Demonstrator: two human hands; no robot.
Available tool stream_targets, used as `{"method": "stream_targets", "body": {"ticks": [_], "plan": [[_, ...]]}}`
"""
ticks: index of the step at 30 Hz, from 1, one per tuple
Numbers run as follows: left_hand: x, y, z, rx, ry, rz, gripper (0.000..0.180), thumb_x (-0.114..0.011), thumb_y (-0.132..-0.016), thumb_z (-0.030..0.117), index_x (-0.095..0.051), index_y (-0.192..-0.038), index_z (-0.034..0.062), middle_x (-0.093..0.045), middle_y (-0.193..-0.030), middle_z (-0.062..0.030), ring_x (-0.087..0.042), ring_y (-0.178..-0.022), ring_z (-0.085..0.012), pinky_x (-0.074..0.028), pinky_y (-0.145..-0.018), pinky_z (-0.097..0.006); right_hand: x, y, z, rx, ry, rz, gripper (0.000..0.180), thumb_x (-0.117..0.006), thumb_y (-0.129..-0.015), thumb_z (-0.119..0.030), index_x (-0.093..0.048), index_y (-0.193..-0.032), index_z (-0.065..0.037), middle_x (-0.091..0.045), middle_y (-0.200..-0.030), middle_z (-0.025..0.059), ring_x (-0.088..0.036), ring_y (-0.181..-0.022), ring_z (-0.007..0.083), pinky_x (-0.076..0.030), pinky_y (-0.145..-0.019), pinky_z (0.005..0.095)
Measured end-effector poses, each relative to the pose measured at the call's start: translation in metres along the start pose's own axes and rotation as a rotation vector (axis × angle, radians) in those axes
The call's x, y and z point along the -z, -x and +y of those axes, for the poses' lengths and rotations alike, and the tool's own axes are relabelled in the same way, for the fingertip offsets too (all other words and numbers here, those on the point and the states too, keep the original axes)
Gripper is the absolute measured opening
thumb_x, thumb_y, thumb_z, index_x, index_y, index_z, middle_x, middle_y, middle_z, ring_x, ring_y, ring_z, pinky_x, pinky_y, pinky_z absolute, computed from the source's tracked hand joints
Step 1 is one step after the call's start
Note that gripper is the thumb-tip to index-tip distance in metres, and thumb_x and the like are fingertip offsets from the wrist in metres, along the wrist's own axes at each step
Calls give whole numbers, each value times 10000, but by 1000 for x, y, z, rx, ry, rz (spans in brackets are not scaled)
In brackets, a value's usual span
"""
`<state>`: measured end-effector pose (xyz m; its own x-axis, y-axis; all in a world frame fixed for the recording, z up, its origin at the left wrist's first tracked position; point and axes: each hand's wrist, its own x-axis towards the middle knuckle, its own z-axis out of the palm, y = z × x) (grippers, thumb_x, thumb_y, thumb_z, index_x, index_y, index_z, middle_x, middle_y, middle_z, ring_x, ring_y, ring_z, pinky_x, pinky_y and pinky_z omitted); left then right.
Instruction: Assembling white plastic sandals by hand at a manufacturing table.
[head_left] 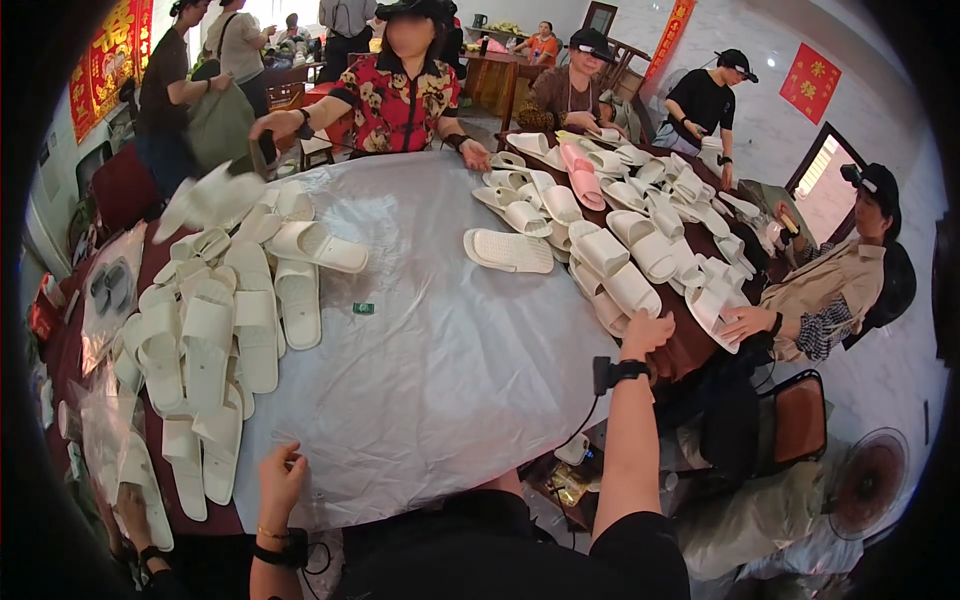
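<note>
My right hand (647,333) reaches out to the right edge of the round table and closes on a white slipper (632,290) at the near end of a large pile of white slippers (650,220). A dark band with a small device sits on that wrist. My left hand (281,477) rests at the near edge of the table, fingers pinching the translucent plastic sheet (440,330) that covers the tabletop. A second heap of white slippers (215,330) lies just beyond and to the left of it.
Several people sit or stand around the table. The person opposite, in a red patterned shirt (395,100), holds a slipper (212,197) out over the left heap. A small green object (363,308) lies on the sheet. A pink slipper (582,176) sits in the far pile. A fan (868,482) stands at the lower right.
</note>
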<state>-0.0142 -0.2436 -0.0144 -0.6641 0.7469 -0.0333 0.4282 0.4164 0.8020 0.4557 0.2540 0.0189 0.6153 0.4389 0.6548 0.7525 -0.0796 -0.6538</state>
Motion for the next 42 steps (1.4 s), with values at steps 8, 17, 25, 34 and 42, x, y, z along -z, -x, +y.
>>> {"method": "stream_targets", "body": {"ticks": [8,17,25,34,42], "plan": [[-9,-1,8,0,89,-18,319,-648,-801,109,-649,-1091,-23,-688,-835,-130,-641,-683,-173,-508,-638,-292,6,-27,40,-909,-708,-615,131,-623,-856,-169,-604,-810,-48,-604,-700,49,-581,-576,129,-460,-483,241],[-46,-8,73,-137,40,-205,316,-646,-813,140,-649,-1091,-10,-691,-874,-145,-654,-697,-221,-521,-655,-314,5,10,21,-762,-667,-1097,200,-686,-834,-270,-630,-884,-85,-595,-739,2,-538,-590,115,-414,-476,238],[-69,-3,69,-234,-18,-284,323,-666,-796,176,-655,-1074,10,-681,-921,-148,-652,-773,-257,-523,-712,-345,-3,60,-5,-457,-601,-1071,234,-661,-831,-147,-610,-983,23,-638,-766,75,-575,-558,149,-424,-441,274],[-93,4,102,-192,227,-473,494,-668,-848,243,-535,-1261,7,-654,-1056,-170,-651,-880,-242,-523,-769,-338,104,213,-44,-1028,-1341,-1390,185,-588,-894,-42,-562,-1074,-13,-639,-915,65,-618,-719,171,-530,-667,292],[-135,2,97,217,992,-457,433,-626,-882,113,-467,-1266,-10,-592,-1109,-97,-605,-967,-167,-538,-786,-314,232,269,-67,-991,-735,-2149,237,-563,-953,-217,-561,-1111,-41,-640,-968,57,-605,-754,131,-499,-664,249]]}}
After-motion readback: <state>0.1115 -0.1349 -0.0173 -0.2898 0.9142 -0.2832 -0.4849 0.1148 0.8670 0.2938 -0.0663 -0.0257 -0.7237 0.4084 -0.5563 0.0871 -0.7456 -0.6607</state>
